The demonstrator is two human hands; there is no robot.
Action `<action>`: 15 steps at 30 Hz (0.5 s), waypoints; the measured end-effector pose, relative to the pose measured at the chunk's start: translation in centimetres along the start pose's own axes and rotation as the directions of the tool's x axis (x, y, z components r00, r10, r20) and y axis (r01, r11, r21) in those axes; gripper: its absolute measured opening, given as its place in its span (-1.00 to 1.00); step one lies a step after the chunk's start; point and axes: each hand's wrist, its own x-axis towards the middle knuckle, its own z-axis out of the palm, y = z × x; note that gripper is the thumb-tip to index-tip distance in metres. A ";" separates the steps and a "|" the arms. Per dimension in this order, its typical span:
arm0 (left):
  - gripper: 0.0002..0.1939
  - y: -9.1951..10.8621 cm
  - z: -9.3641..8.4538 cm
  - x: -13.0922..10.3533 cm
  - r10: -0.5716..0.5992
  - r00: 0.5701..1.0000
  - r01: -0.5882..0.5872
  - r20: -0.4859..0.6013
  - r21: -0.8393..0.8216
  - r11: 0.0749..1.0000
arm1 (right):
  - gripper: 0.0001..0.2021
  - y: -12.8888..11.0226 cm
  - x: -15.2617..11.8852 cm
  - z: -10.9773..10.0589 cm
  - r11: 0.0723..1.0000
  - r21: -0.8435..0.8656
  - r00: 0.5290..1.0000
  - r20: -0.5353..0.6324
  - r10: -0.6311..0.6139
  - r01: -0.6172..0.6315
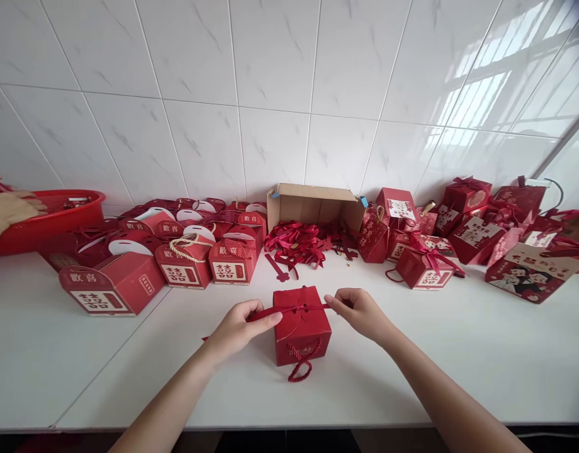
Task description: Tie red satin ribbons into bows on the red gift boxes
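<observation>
In front of me on the white table stands a small red gift box (pixel 303 340), upright, with a twisted red cord handle (pixel 301 370) hanging down its front. A red ribbon (pixel 289 309) crosses its top and meets in a knot at the middle. My left hand (pixel 245 327) pinches the ribbon's left part, thumb resting near the box's top edge. On the right side my right hand (pixel 355 311) holds the other ribbon end between thumb and fingertips. The ribbon looks stretched straight between both hands.
Rows of red gift boxes (pixel 114 286) stand at left. An open cardboard box (pixel 313 204) spills loose red ribbons (pixel 301 242) at the back. More boxes (pixel 426 264) crowd the right. Another person's hand (pixel 11 211) reaches over a red basin (pixel 58 223) at far left.
</observation>
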 end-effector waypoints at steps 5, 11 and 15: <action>-0.54 0.2 0.2 -0.1 0.021 0.997 -0.022 -0.073 -0.004 1.000 | -0.53 0.2 -0.4 -0.8 0.999 0.038 0.998 0.054 0.021 -0.023; -0.54 -0.1 -0.4 0.5 -0.199 0.977 0.182 -0.079 -0.184 0.966 | -0.55 -0.5 -0.9 -1.7 0.992 0.114 0.986 0.162 0.044 -0.063; -0.57 -0.9 -1.4 0.9 -0.261 0.949 0.285 0.174 -0.126 0.950 | -0.57 -0.5 -1.2 -2.1 0.941 0.324 0.961 0.276 0.010 -0.103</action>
